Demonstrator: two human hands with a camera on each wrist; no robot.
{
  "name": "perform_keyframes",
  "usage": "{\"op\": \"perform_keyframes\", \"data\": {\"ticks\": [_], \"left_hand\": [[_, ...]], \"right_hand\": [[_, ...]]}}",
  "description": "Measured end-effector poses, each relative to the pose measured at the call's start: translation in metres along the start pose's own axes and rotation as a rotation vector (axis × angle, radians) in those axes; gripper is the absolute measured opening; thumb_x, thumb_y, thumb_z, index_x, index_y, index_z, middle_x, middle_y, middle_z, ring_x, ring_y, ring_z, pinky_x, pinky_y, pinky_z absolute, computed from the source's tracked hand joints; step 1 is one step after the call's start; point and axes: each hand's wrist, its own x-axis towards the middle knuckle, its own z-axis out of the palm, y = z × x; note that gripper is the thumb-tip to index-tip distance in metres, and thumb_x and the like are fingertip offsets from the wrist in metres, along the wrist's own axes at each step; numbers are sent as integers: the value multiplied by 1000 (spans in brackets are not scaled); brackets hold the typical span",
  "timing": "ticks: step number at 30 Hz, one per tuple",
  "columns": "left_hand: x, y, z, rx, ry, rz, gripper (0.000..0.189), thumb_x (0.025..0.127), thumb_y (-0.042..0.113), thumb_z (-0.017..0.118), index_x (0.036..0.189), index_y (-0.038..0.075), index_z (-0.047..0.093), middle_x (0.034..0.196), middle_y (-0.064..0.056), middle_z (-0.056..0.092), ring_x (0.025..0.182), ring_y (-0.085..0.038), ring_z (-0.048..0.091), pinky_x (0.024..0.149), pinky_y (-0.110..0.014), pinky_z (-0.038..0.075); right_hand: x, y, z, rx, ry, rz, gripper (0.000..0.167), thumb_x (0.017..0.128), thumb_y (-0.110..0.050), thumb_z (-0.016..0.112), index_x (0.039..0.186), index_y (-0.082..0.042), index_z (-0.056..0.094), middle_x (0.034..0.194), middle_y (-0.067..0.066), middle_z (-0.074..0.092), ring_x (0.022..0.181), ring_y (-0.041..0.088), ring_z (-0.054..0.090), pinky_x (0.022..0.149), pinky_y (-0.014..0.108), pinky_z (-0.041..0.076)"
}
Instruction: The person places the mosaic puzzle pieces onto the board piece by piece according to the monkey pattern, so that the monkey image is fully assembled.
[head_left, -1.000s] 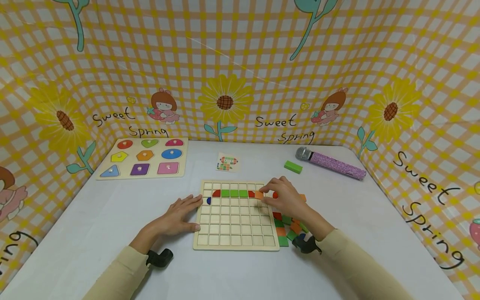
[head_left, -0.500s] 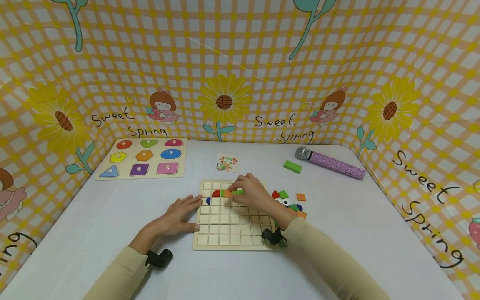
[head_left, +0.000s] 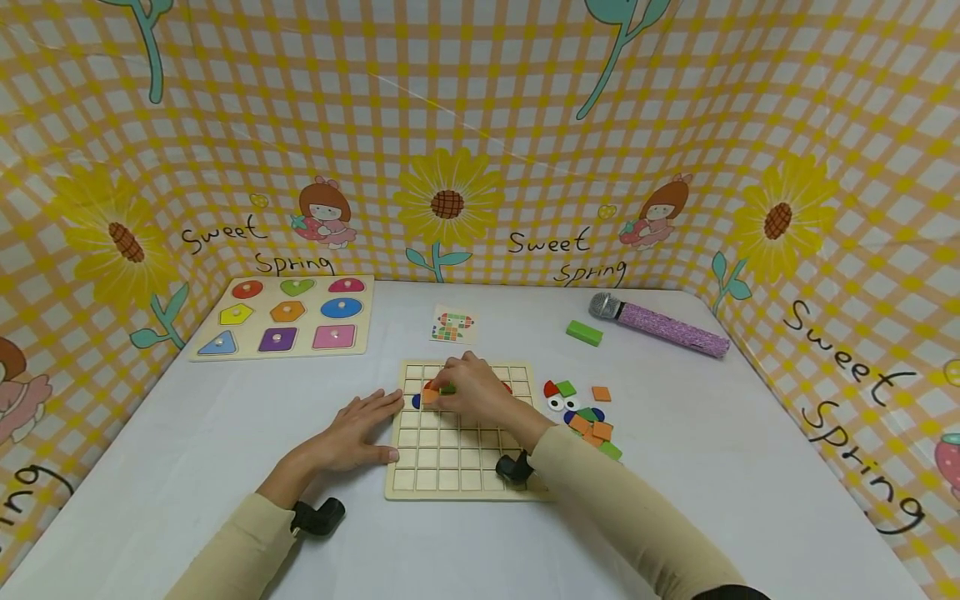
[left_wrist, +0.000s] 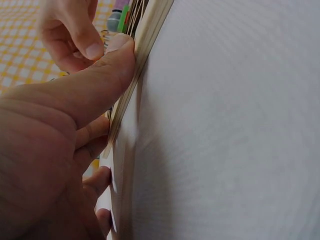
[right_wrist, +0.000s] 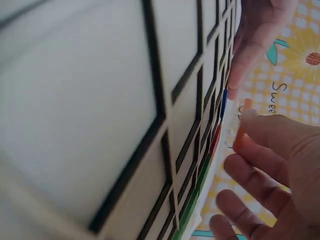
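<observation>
A wooden grid board (head_left: pixel 450 462) lies flat on the white table. My left hand (head_left: pixel 352 433) rests at its left edge, fingers straight, fingertips and thumb touching the rim. Over the board's upper left, my right hand (head_left: pixel 476 392) pinches an orange square tile (head_left: pixel 430 397) between thumb and finger; the right wrist view shows this orange tile (right_wrist: pixel 242 135) held just off the board. Beside it a blue rounded tile (head_left: pixel 416 402) sits in a cell. Red and green tiles (right_wrist: pixel 192 195) fill part of a row, mostly hidden by the right hand in the head view.
Loose tiles (head_left: pixel 588 425) in several colours, with two eye tiles (head_left: pixel 562 403), lie right of the board. Behind are a pattern card (head_left: pixel 453 325), a green block (head_left: pixel 583 332), a purple microphone (head_left: pixel 667 329) and a knobbed shape puzzle (head_left: pixel 300 315). Patterned cloth walls surround the table.
My right hand has carried the orange tile leftward across the board, from its right edge to the upper left near the blue tile. My left hand stays in place.
</observation>
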Motion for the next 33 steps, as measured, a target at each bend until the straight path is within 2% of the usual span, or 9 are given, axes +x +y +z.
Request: {"op": "perform_keyframes", "data": {"ticks": [6,14,19,33], "left_hand": [[0,0,-1,2,3,1,79,83,34,70,147,7,33,157,-10,26,146,-37,14,117,-62,5],[1,0,0,6,3,0,79,83,32,70,147,7,32,157,-9,25,146,-37,13,117,-61,5],[0,1,-1,-4,6,-8,78,82,32,71,146,7,33,157,-9,26,146,-37,14,117,-61,5],[1,0,-1,3,1,-2,79,82,33,71,147,7,33,157,-10,25,146,-37,14,116,-62,5]], "right_hand": [[2,-1,5,-18,-30,7,23,83,-29,72,103,-17,73,103,-2,67,88,18,49,78,32,42],[1,1,9,-65,15,-18,22,82,-30,73,100,-18,73,99,-2,65,82,15,47,70,25,40],[1,2,10,-63,34,-29,22,81,-29,75,98,-16,73,97,-2,65,81,15,47,69,24,40],[-2,0,8,-29,8,-1,25,82,-31,73,104,-18,73,101,-2,65,88,17,49,75,27,41]]}}
